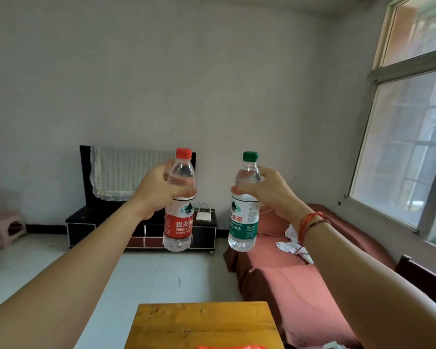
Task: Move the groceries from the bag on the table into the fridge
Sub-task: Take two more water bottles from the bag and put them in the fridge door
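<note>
Aloft, red-label NONGFU bottle (178, 224), green-label bottle (243, 226)

**Readable text: two bottle labels only**

Red bottle (178, 224): white "农夫山" on the red label, next character lost round the curve. Below it "NONGFU SP…", the rest wraps out of view. The line under that is too small to read.

Green bottle (242, 229): red "夫山泉" on the white band, first character cut off. White "净水" on the green part. Fine print illegible.
</note>
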Action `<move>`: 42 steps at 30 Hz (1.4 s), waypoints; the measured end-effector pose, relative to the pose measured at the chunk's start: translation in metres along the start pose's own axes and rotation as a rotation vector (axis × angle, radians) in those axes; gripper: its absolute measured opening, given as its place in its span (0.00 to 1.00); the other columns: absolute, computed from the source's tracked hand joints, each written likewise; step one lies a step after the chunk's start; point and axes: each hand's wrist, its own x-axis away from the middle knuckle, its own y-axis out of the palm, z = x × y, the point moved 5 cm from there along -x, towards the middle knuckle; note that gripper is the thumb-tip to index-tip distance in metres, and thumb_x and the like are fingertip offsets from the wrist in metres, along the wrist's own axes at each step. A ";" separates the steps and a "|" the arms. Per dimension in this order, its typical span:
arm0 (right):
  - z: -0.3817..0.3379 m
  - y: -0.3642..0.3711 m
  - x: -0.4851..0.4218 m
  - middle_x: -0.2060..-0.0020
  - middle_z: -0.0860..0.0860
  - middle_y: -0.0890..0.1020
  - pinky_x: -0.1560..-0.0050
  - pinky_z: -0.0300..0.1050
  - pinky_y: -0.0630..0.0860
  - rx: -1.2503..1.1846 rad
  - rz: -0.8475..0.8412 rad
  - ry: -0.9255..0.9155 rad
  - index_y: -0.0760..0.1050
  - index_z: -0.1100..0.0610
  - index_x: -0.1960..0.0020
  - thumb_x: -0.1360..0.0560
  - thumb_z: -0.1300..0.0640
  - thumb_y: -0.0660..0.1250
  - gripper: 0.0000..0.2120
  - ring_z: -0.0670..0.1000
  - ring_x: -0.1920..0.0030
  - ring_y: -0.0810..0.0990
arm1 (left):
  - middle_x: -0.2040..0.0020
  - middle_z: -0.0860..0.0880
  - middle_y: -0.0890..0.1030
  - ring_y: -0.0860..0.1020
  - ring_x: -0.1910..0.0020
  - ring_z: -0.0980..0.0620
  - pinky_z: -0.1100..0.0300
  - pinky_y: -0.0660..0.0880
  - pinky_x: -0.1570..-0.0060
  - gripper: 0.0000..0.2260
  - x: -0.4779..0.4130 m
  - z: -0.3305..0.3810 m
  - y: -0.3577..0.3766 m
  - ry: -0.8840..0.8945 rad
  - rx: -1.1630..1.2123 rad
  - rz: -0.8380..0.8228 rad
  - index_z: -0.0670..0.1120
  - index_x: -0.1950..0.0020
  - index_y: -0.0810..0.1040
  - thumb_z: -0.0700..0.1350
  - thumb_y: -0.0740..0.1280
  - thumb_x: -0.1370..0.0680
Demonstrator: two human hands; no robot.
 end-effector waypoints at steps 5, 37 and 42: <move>0.002 0.013 -0.003 0.53 0.47 0.86 0.57 0.47 0.82 -0.038 -0.043 0.007 0.82 0.44 0.53 0.38 0.50 0.80 0.15 0.50 0.52 0.85 | 0.51 0.52 0.84 0.82 0.53 0.56 0.59 0.76 0.56 0.20 0.012 -0.004 -0.008 -0.007 -0.016 0.054 0.52 0.45 0.78 0.37 0.79 0.32; -0.223 0.313 0.163 0.53 0.47 0.84 0.44 0.58 0.82 -0.274 -0.775 -0.407 0.77 0.46 0.48 0.34 0.52 0.81 0.19 0.52 0.50 0.84 | 0.50 0.51 0.85 0.85 0.55 0.55 0.55 0.80 0.54 0.23 0.353 0.059 -0.267 -0.321 -0.407 0.777 0.51 0.41 0.77 0.39 0.79 0.32; -0.271 0.373 0.206 0.53 0.44 0.85 0.44 0.56 0.81 -0.370 -0.968 -0.517 0.79 0.45 0.46 0.39 0.47 0.80 0.23 0.48 0.51 0.84 | 0.46 0.51 0.84 0.84 0.52 0.52 0.51 0.80 0.52 0.29 0.420 0.075 -0.296 -0.414 -0.486 0.967 0.52 0.35 0.75 0.42 0.79 0.33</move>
